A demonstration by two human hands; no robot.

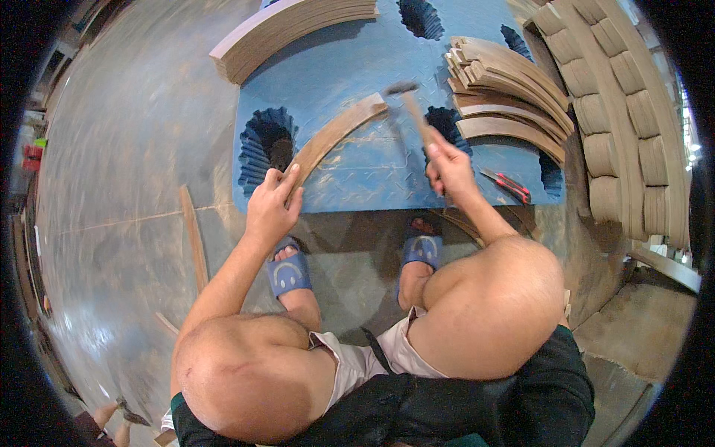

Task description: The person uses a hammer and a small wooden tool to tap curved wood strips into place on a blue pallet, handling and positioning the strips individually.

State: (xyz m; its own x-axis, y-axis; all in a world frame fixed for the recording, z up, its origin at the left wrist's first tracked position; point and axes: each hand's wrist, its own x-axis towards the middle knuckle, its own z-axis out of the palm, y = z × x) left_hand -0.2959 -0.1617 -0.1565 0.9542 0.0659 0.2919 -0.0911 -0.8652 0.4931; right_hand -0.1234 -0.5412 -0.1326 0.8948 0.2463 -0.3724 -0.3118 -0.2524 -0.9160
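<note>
My left hand [274,206] is closed round the near end of a curved wooden strip [335,136]. That strip lies over the blue plastic pallet [350,182], its far end reaching toward the middle. In my right hand [451,170] is the wooden handle of a hammer [414,112]. The dark hammer head is blurred and sits close to the strip's far end; whether they touch I cannot tell. A red and black utility knife [509,186] lies on the pallet, right of my right hand.
Curved strips stand in a neat stack [294,33] at the pallet's far left. A looser pile of curved pieces [510,97] covers its right side. Ribbed holes [261,138] open in the pallet. Tall rows of stacked wood [618,112] stand right. A loose slat [194,238] lies on the left floor.
</note>
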